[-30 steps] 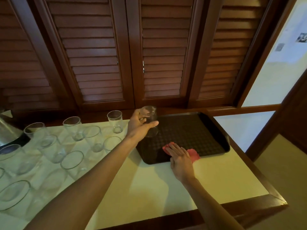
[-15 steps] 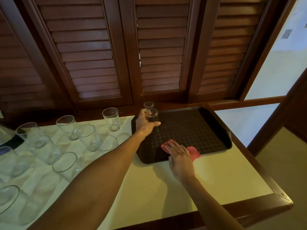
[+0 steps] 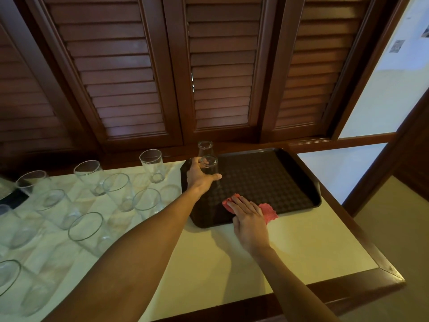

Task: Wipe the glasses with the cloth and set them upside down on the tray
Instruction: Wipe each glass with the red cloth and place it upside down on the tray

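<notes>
My left hand (image 3: 200,176) grips a clear glass (image 3: 209,166) held upside down at the left part of the dark brown tray (image 3: 290,182). Whether its rim touches the tray is hidden by my fingers. Just behind it, a second glass (image 3: 204,147) stands upside down at the tray's back left corner. My right hand (image 3: 247,214) lies flat, fingers together, on the pink cloth (image 3: 269,212), which drapes over the tray's front rim onto the counter.
Several clear glasses stand upright on the pale counter (image 3: 232,259) left of the tray, the nearest one (image 3: 153,165) at the back. Dark louvred wooden doors (image 3: 220,66) rise behind. The counter's wooden edge (image 3: 362,287) runs along the front and right.
My left hand has carried the glass from above the counter's edge onto the tray and lowered it, upside down, in front of the other glass. My right hand has stayed on the cloth.
</notes>
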A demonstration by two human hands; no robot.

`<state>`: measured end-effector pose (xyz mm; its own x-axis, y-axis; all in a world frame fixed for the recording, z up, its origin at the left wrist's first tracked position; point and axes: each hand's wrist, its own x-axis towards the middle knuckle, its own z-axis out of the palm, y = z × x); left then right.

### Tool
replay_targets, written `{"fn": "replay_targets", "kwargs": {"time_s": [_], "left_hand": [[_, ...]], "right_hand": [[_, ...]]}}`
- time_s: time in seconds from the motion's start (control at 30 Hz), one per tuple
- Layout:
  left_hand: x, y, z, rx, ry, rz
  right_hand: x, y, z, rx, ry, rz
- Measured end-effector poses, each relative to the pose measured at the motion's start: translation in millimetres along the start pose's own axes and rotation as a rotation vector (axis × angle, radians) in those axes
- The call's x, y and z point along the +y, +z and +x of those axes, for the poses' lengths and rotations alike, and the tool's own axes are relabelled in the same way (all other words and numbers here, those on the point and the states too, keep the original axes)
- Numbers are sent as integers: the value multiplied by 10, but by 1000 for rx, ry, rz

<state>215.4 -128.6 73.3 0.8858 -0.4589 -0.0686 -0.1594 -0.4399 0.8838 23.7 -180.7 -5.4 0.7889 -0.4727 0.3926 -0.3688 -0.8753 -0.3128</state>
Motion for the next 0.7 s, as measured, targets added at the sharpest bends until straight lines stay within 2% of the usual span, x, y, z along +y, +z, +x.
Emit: {"fn": "replay_targets", "kwargs": {"time_s": [0.43, 0.57, 0.7], "left_hand": [[135, -110, -101, -66, -43, 70], [295, -371, -319, 31, 67, 180], [354, -858, -686, 83, 192, 468]], "right_hand": [[-11, -35, 5, -33, 26, 15], [-14, -52, 15, -51, 26, 28], [-15, -72, 22, -63, 16, 28]]}}
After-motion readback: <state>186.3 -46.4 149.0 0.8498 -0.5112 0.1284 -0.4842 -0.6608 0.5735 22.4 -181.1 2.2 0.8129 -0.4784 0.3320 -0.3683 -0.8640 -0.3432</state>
